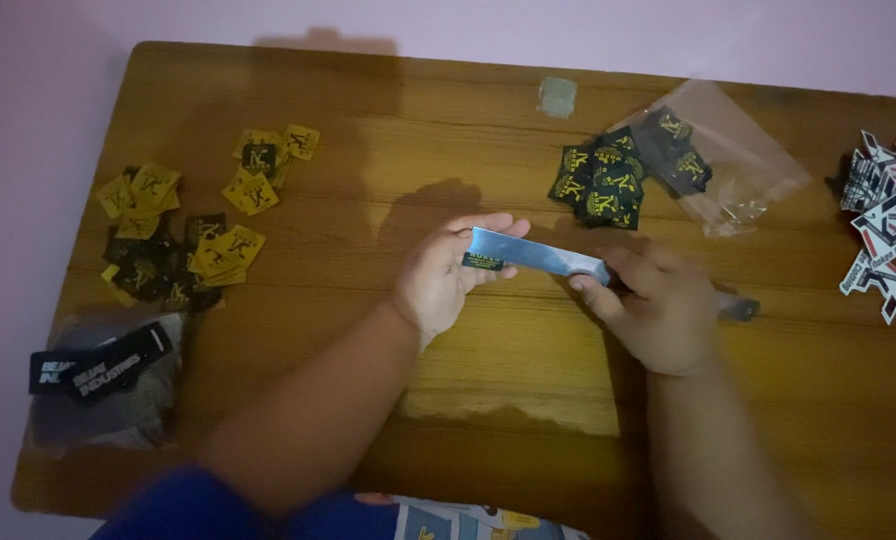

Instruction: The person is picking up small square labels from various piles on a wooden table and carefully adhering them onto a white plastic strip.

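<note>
**Hands on a clear sleeve over a wooden table**

Sleeve, narrow and see-through (538, 254), sits mid-table just above the wood, slanting from the left hand (443, 280) down to the right hand (658, 305). Left fingers are curled around its left end, thumb pinning a small black-and-yellow label (484, 261) inside or against it; which one is hard to tell. Right hand is clenched over the sleeve's other end, fingers folded under so the grip itself is hidden. A dark grey tip (740, 306) pokes out right of that fist; motion blur, can't say if it is the sleeve's end or something else.

Table (488, 400) fills the view, near edge cut off by the person's forearms and a blue sleeve.

Far right: black-and-yellow tags (608, 180) in a pile, partly spilling from a clear plastic bag (738, 165); tags inside the bag are half masked by glare. Right edge: white, black and red stickers (883, 225), cropped by the frame. Far middle: small pale square (557, 97), too dim to identify. Left: scattered yellow tags (258, 170) and mixed dark and yellow ones (163, 255). Near left: long black labels (98, 368) lying on a grey bag (118, 410), its outline murky in the low light.
</note>
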